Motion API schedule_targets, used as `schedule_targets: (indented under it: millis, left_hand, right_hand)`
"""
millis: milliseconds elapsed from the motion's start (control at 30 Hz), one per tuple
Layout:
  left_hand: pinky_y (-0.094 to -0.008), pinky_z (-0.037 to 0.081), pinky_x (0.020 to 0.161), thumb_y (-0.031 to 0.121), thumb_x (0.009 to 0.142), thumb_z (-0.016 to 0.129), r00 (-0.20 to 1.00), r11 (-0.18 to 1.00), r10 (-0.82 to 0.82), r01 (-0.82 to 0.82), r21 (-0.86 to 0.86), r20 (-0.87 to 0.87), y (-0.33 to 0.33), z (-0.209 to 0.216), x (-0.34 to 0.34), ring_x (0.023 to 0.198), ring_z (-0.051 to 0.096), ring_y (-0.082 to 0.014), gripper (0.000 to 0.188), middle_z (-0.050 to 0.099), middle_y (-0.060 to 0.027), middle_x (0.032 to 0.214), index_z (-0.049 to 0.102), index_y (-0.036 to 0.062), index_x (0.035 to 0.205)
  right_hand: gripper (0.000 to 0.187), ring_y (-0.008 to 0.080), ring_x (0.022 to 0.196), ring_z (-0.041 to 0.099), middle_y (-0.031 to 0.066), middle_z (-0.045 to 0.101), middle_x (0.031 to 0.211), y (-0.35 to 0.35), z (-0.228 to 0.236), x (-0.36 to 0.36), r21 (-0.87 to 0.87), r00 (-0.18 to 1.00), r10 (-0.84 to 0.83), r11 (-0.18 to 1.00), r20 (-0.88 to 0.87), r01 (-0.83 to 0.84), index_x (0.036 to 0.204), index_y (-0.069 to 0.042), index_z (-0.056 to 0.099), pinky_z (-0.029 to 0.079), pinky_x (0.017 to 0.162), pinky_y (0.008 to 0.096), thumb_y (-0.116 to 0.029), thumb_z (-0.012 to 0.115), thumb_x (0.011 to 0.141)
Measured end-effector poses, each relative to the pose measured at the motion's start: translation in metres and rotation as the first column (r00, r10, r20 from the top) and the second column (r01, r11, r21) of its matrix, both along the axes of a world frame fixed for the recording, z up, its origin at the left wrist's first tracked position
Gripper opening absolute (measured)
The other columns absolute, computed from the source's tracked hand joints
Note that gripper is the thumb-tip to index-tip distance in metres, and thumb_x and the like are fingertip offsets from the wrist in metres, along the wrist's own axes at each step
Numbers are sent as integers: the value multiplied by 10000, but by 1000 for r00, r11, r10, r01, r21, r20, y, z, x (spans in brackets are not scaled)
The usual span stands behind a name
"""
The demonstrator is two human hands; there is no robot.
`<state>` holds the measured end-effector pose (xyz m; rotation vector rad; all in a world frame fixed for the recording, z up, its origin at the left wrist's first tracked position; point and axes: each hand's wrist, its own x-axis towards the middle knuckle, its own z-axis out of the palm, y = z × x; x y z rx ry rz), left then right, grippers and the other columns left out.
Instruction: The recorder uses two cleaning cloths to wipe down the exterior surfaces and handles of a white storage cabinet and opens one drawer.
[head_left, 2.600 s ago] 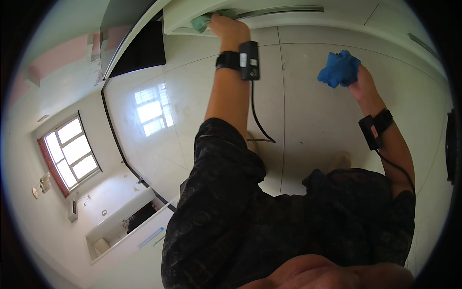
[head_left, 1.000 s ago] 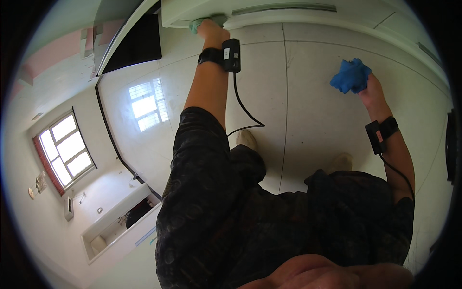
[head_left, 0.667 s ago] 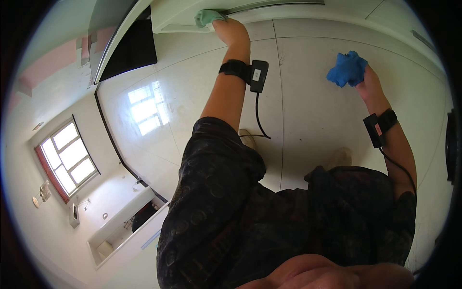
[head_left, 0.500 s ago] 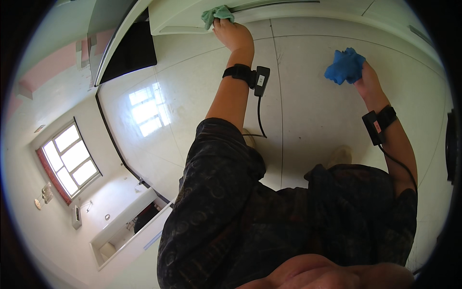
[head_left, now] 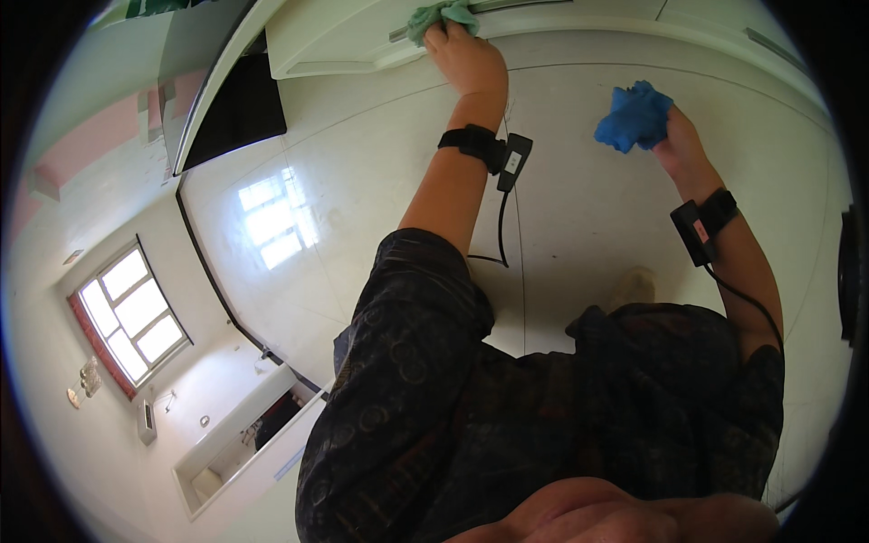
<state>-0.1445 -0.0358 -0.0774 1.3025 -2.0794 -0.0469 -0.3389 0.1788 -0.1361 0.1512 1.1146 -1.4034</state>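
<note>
My left hand (head_left: 468,65) is closed on a crumpled green cloth (head_left: 441,18) and presses it against the white cabinet front (head_left: 362,41), at a grey recessed handle strip (head_left: 520,5). Over the floor to the right, my right hand (head_left: 679,140) grips a bunched blue cloth (head_left: 635,116), apart from the cabinet. The blue cloth covers part of the right fingers. Each wrist wears a black strap with a small black box and a cable.
A dark open-fronted recess (head_left: 237,109) is left of the cabinet. Pale floor tiles (head_left: 579,199) lie below my hands, with a shoe (head_left: 635,285) near my clothing. A window (head_left: 131,299) and a white built-in niche (head_left: 237,439) are at the far left.
My left hand has slid the green cloth to the right and slightly up along the cabinet front. My right hand with the blue cloth has shifted a little left and up.
</note>
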Motion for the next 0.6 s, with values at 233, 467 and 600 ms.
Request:
schedule_targets:
  millis: [233, 467, 600]
  left_hand:
    - [-420, 425, 881, -33, 772, 510, 996, 993, -81, 84, -81, 37, 34, 8, -43, 1011, 493, -376, 279, 507, -215, 1059, 549, -68, 1046]
    - [-449, 375, 968, -42, 732, 527, 984, 980, -176, 177, 95, -20, 57, 20, -76, 1108, 443, -417, 401, 489, -238, 1153, 555, -49, 1132]
    - [-445, 373, 971, -35, 728, 533, 915, 918, -380, 390, 66, -135, 62, 18, -86, 1110, 449, -401, 388, 492, -231, 1159, 580, -20, 1113]
  right_hand:
    - [351, 205, 1026, 578, 83, 595, 1144, 2, -7, -2, 3, 999, -41, 999, -12, 41, 1213, -65, 522, 479, 825, 360, -210, 314, 970]
    - [359, 209, 1046, 572, 94, 588, 1159, 1, -11, -3, 28, 998, -60, 998, -12, 60, 1209, -32, 513, 467, 881, 352, -202, 304, 972]
    - [370, 220, 1087, 556, 104, 572, 1188, -2, -3, 2, -26, 998, -68, 997, -5, 68, 1230, -14, 496, 452, 925, 351, -188, 286, 979]
